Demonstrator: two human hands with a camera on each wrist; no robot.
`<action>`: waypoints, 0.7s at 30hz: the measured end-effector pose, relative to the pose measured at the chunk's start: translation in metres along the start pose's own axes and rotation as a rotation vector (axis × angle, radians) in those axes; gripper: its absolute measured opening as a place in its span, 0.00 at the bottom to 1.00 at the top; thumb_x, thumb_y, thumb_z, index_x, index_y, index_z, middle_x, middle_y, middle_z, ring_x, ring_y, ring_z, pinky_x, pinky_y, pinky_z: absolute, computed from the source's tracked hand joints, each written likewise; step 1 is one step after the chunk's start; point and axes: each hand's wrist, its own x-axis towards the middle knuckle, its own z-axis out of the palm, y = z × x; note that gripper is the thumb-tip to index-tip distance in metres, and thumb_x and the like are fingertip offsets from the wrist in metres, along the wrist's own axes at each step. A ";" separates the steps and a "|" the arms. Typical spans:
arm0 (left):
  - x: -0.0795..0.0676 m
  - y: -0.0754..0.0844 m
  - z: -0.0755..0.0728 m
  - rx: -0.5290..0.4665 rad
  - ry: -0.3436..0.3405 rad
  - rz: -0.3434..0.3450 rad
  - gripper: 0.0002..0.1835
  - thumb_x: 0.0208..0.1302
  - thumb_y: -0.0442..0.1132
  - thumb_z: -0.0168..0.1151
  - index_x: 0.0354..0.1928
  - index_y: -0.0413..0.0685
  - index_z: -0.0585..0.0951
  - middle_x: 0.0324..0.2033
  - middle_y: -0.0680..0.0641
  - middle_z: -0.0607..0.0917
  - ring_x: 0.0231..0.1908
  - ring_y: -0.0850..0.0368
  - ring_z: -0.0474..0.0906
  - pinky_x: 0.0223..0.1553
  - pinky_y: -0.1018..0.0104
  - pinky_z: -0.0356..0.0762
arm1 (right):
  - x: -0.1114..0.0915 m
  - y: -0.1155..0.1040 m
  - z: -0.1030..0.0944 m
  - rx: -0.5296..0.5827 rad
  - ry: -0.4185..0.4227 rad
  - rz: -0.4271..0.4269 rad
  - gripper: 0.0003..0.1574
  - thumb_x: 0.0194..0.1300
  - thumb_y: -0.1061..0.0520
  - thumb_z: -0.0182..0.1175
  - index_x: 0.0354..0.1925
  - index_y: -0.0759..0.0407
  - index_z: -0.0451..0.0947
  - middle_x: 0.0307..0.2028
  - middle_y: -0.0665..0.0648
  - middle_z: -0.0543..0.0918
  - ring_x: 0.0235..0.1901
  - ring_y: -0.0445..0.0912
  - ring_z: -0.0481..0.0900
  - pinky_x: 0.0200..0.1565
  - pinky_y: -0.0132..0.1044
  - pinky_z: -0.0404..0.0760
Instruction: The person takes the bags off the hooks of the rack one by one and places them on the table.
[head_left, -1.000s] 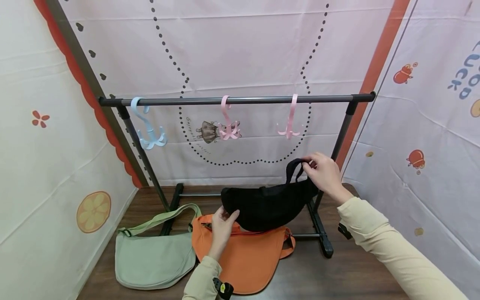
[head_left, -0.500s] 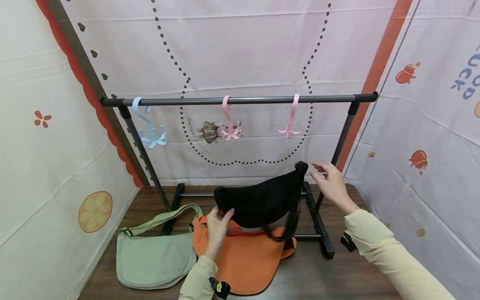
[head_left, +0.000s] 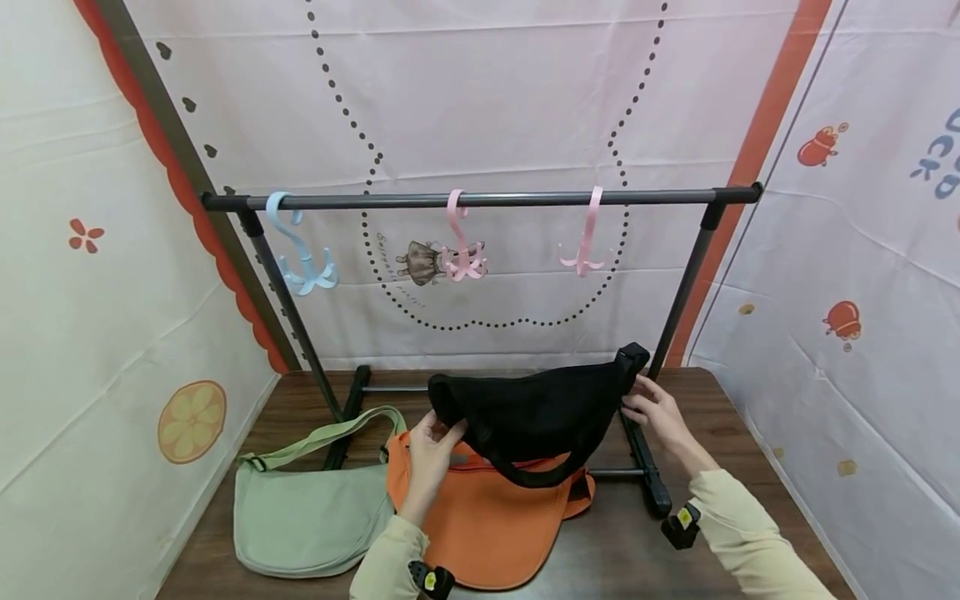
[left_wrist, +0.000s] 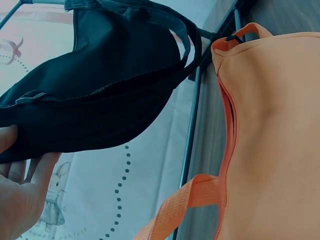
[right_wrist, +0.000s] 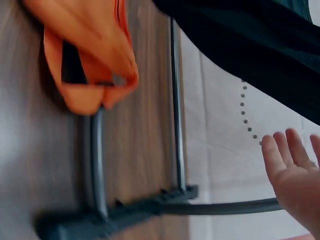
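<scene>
A black shoulder bag (head_left: 536, 408) is held up above the orange bag (head_left: 495, 533), its strap (head_left: 536, 477) hanging in a loop below it. My left hand (head_left: 430, 458) pinches the black bag's left end, thumb on one face and fingers on the other, as the left wrist view also shows. At the bag's right end is my right hand (head_left: 660, 417); in the right wrist view its fingers (right_wrist: 295, 147) are extended and a gap separates them from the black cloth. A pale green bag (head_left: 307, 521) lies left of the orange one.
Behind the bags stands a black rack with a horizontal bar (head_left: 525, 199). From it hang a blue hook (head_left: 303, 258) and two pink hooks, one mid-bar (head_left: 462, 242) and one further right (head_left: 587, 237). Printed cloth (head_left: 525, 100) surrounds the wooden table (head_left: 720, 533).
My right hand has let go of the strap, which dropped from above the bag to below it. That hand then moved down beside the bag's right end. My left hand keeps its grip.
</scene>
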 end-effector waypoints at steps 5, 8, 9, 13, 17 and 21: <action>0.000 0.002 -0.001 -0.015 -0.018 0.008 0.06 0.56 0.26 0.60 0.37 0.33 0.78 0.30 0.46 0.82 0.29 0.63 0.77 0.34 0.63 0.79 | -0.006 0.019 0.006 0.236 -0.082 0.009 0.27 0.64 0.57 0.50 0.61 0.56 0.58 0.47 0.45 0.73 0.45 0.36 0.75 0.50 0.32 0.73; 0.001 0.001 -0.001 -0.048 -0.024 -0.002 0.07 0.56 0.25 0.59 0.38 0.32 0.78 0.28 0.52 0.81 0.30 0.63 0.78 0.34 0.68 0.78 | -0.011 0.020 0.013 0.323 -0.098 0.037 0.19 0.68 0.59 0.42 0.57 0.52 0.58 0.46 0.42 0.76 0.47 0.35 0.74 0.50 0.30 0.71; 0.001 0.001 -0.001 -0.062 -0.027 -0.006 0.07 0.56 0.25 0.58 0.38 0.31 0.77 0.28 0.53 0.81 0.30 0.63 0.78 0.34 0.69 0.78 | -0.012 0.022 0.014 0.362 -0.108 0.040 0.17 0.69 0.59 0.39 0.56 0.51 0.58 0.46 0.41 0.76 0.47 0.36 0.74 0.50 0.30 0.71; 0.001 0.001 -0.001 -0.081 -0.040 -0.021 0.08 0.57 0.25 0.58 0.40 0.31 0.77 0.28 0.56 0.81 0.31 0.64 0.78 0.34 0.71 0.78 | -0.016 0.031 0.015 0.543 -0.178 0.028 0.18 0.72 0.60 0.29 0.53 0.48 0.60 0.48 0.44 0.76 0.48 0.37 0.74 0.50 0.32 0.70; -0.001 0.003 -0.001 -0.069 -0.064 -0.041 0.08 0.58 0.27 0.58 0.40 0.31 0.77 0.28 0.56 0.81 0.31 0.64 0.79 0.33 0.70 0.78 | -0.018 0.039 0.017 0.671 -0.210 0.015 0.19 0.72 0.60 0.28 0.51 0.48 0.63 0.44 0.46 0.76 0.40 0.39 0.73 0.44 0.32 0.69; -0.005 0.002 0.000 -0.067 -0.088 -0.064 0.09 0.58 0.27 0.58 0.41 0.32 0.77 0.31 0.54 0.82 0.30 0.64 0.79 0.29 0.70 0.78 | -0.026 0.043 0.022 0.679 -0.177 0.024 0.19 0.72 0.61 0.30 0.45 0.47 0.67 0.37 0.45 0.76 0.33 0.39 0.71 0.38 0.31 0.67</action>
